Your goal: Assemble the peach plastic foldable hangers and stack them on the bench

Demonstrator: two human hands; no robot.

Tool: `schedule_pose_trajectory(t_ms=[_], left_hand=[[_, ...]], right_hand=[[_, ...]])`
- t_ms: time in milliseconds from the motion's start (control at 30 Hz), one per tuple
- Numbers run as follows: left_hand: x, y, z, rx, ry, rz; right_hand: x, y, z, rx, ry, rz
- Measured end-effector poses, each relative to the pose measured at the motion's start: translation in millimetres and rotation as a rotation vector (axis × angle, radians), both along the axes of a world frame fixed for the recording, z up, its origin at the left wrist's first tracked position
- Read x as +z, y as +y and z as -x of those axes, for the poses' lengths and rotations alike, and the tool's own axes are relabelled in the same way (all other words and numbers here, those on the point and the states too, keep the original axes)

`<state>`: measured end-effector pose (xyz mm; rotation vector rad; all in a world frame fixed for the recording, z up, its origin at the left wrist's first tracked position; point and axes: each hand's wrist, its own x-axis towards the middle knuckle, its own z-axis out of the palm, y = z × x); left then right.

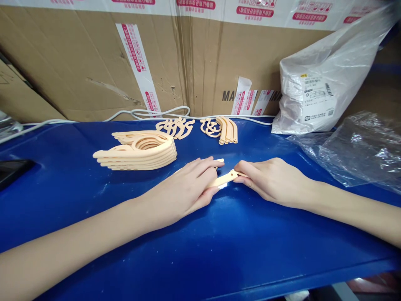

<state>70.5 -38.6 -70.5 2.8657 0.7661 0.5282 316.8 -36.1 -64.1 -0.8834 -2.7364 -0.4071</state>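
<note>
A cream plastic piece [224,180] lies between the 2 hands, over the blue table [200,255]. The left hand [191,184] grips its left part, palm down with fingers curled; the right hand [272,179] pinches at its right end between thumb and fingers. At far right stands a white bag [294,92], contents hidden; a taped cardboard box [94,54] spans the far side. Stacked cream hangers [138,161] lie beyond the left hand.
</note>
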Motion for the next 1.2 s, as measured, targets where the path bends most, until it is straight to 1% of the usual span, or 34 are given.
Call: schedule_pose_trajectory(t_ms=[200, 333, 433, 600, 667, 733, 767, 867, 933, 1200], left_hand=[[-0.4, -0.1, -0.1, -0.004, -0.026, 0.003], [0.3, -0.6, 0.1, -0.009, -0.016, -0.021], [0.3, -0.6, 0.0, -0.012, -0.013, -0.033], [-1.4, 0.3, -1.0, -0.012, -0.009, -0.057], [-2.1, 0.7, -1.2, -0.011, -0.007, -0.052], [-2.4, 0.9, -1.0, -0.008, -0.005, -0.045], [-2.4, 0.9, -0.6, -0.006, -0.003, -0.043], [-1.9, 0.1, 0.4, -0.007, 0.005, -0.04], [-1.4, -0.4, 0.7, -0.01, 0.011, -0.04], [-0.2, -0.3, -1.6, -0.009, 0.022, -0.044]], right_hand=[[-2.8, 2.1, -0.9, 0.022, -0.021, -0.096], [-4.6, 2.9, -1.2, 0.025, -0.013, -0.093], [-4.1, 2.0, -1.3, 0.005, 0.028, -0.008], [-1.1, 0.2, -1.5, -0.047, 0.086, 0.256], [-0.8, -0.2, -1.1, -0.055, 0.089, 0.29], [-1.4, -0.4, -0.4, -0.047, 0.077, 0.26], [-1.9, -0.5, 0.0, -0.039, 0.065, 0.219], [-3.2, -0.6, 0.8, -0.008, 0.015, 0.039], [-3.5, -0.3, 0.9, 0.012, -0.013, -0.056], [-1.7, 3.2, -1.7, 0.079, -0.111, -0.23]])
